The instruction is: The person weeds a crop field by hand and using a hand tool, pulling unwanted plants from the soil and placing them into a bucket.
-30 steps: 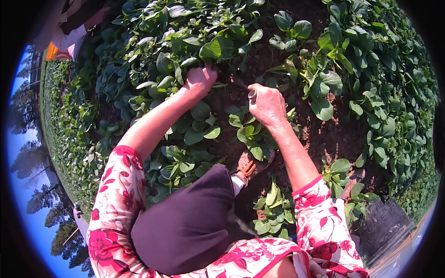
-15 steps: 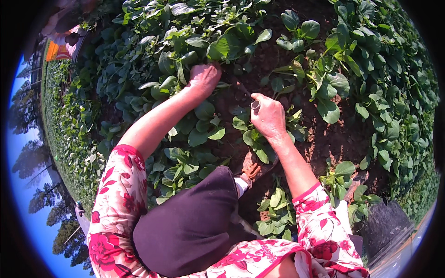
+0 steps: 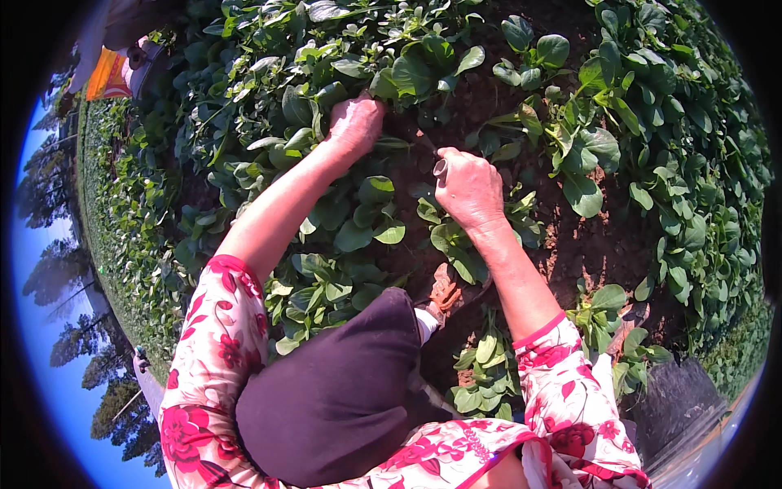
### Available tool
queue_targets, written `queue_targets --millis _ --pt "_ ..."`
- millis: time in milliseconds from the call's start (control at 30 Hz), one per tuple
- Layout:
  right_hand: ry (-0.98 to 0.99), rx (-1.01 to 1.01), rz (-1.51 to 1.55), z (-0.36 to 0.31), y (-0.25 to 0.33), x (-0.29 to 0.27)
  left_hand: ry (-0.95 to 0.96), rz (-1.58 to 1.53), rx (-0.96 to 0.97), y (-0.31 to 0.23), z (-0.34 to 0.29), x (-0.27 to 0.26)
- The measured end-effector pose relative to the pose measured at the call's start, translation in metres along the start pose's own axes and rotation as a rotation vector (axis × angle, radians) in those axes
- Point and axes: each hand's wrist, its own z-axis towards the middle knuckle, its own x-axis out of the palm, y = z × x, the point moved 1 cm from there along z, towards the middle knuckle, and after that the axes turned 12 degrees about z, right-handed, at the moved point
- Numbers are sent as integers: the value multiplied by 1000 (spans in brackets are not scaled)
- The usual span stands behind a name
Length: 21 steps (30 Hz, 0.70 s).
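My left hand point(image 3: 356, 124) is closed low among the leaves, its fingertips out of sight, and seems to grip the base of a broad-leaved green plant point(image 3: 411, 73). In my right hand point(image 3: 470, 189), the fingers are wrapped round a hand tool with a hollow, round handle end point(image 3: 441, 169). A thin, dark part of the tool points from my fist toward the soil beside my left hand; its tip is hard to make out in the shade. Just below my right fist grows a small leafy plant point(image 3: 458, 248).
Brown soil point(image 3: 582, 253) shows between leafy rows on both sides. My shoe point(image 3: 444, 291) stands among small plants, below my bent knee point(image 3: 338, 391). An orange bag point(image 3: 104, 75) lies at the far left, near part of another person. A dark sheet point(image 3: 680, 395) is at lower right.
My right hand and the tool have shifted slightly left, and the handle end has turned a little. My left hand has moved slightly up and left, staying at the same plant.
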Motion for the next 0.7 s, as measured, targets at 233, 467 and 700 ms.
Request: queue_targets --millis 233,467,700 --pt "-95 15 1 13 -3 16 132 11 -48 -2 0 -19" --pt "-37 -65 -12 15 -20 9 262 -28 -74 -7 -7 -44" --pt "-199 -79 125 -69 -16 -43 24 57 -4 -8 -35 -107"
